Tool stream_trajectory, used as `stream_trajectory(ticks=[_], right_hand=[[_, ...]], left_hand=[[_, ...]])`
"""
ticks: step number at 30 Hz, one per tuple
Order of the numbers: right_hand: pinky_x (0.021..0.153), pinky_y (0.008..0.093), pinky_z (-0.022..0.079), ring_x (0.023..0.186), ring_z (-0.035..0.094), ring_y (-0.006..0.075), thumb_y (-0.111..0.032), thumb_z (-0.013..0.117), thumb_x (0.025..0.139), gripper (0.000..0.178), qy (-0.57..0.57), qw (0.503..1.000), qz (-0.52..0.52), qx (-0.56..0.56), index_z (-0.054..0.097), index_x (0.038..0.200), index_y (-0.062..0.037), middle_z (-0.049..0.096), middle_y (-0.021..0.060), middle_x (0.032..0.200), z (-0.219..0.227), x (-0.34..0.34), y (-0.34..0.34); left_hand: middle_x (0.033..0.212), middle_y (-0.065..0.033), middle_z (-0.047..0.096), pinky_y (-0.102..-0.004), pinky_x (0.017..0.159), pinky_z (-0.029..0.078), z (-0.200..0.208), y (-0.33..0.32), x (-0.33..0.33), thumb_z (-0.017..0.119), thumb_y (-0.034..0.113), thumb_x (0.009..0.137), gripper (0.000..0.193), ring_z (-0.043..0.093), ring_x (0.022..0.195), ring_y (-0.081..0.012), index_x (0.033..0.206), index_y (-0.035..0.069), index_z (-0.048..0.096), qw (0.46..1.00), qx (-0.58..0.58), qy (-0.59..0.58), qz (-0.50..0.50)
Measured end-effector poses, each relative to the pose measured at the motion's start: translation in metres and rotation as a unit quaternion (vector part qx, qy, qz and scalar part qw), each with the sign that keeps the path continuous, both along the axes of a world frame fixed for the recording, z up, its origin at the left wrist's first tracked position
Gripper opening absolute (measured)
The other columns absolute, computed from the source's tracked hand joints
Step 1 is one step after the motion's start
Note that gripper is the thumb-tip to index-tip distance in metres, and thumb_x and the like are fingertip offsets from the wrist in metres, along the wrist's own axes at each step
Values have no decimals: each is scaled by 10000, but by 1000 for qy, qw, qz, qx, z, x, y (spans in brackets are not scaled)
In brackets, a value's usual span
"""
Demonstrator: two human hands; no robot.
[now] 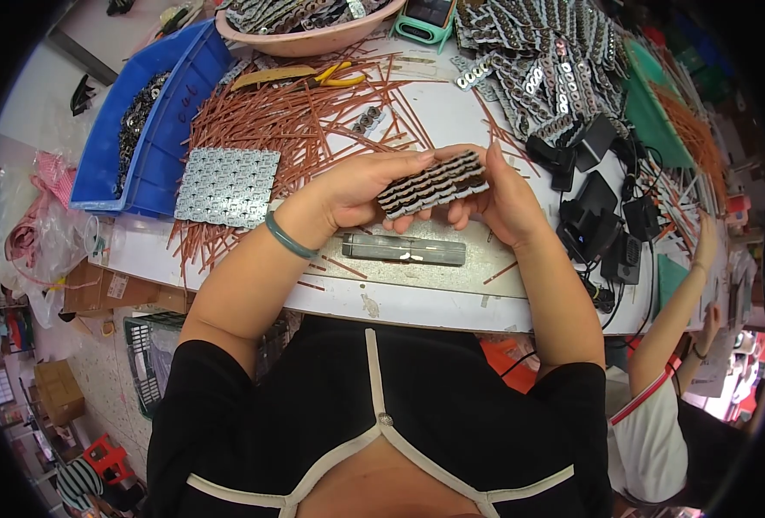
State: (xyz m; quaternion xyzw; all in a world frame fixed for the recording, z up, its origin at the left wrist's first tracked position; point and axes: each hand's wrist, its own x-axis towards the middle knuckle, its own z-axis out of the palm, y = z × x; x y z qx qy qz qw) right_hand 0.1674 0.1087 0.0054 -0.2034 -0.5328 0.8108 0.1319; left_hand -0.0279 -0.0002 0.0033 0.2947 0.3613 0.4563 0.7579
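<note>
Between both hands, above the table, I hold a bundle of metal strips (432, 184) whose edges show as wavy dark and silvery rows. My left hand (361, 183) is closed round its left end, thumb along the top edge. Around the right end is my right hand (510, 200), thumb up, fingers curled beneath. Just below the hands a grey bar-shaped block (404, 249) lies on a metal plate (486, 274). To the left, a flat silvery sheet of joined small metal pieces (227, 186) rests on brown-red sticks (253, 121).
A blue bin (154, 121) with dark small parts stands left; a pink basin (313, 39) stands at the back. Yellow-handled pliers (339, 76) lie on the sticks. Metal strips (555, 60) are heaped far right, with black adapters and cables (594, 216) nearer. Another person's arm (680, 293) reaches in at right.
</note>
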Motion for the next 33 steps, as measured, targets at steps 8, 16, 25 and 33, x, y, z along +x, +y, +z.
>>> stream_trajectory(ticks=[8,16,25,33], right_hand=[[587,251,564,715,678,175,-93,715,858,302,-69,997,-14,-3,564,1114,-43,664,97,896,-3,3,-3],[567,265,561,690,671,181,-87,719,841,310,-56,972,-211,86,566,1104,-29,662,93,937,23,12,29],[753,347,518,916,651,259,-211,709,859,313,-130,516,-440,723,622,1131,-83,658,113,1018,90,-52,221],[1028,425,408,1253,486,390,-509,700,807,681,-343,441,-190,808,574,1294,-50,500,232,1362,66,-53,299]], left_hand=[[815,-59,586,-267,590,448,-12,-4,25,561,294,981,496,539,684,-110,1319,-22,385,905,188,348,158],[1029,-83,553,-235,587,472,-10,5,10,454,384,1014,530,563,757,-129,1382,16,356,960,34,173,218],[990,-116,621,-359,717,508,-33,-2,13,676,275,854,376,629,825,-232,1139,45,589,790,284,533,107],[1021,-127,602,-421,812,489,-36,0,13,672,296,848,317,615,962,-314,1042,55,603,802,298,510,90]])
